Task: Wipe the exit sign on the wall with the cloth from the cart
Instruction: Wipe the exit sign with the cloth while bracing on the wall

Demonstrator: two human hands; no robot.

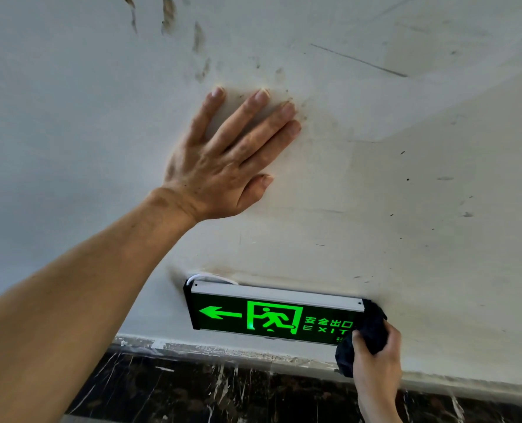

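Low on the white wall, just above the dark marble skirting: lit green exit sign | right hand clutches dark cloth pressed against sign's right end | left hand fingers spread, palm flat on wall above sign | white cable behind sign's top-left corner.

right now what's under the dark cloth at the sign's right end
The dark cloth, held by the right hand, covers the exit sign's right end; the sign's corner beneath is hidden.

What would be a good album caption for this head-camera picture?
Right hand presses a dark cloth on the exit sign; left hand braces on the wall.
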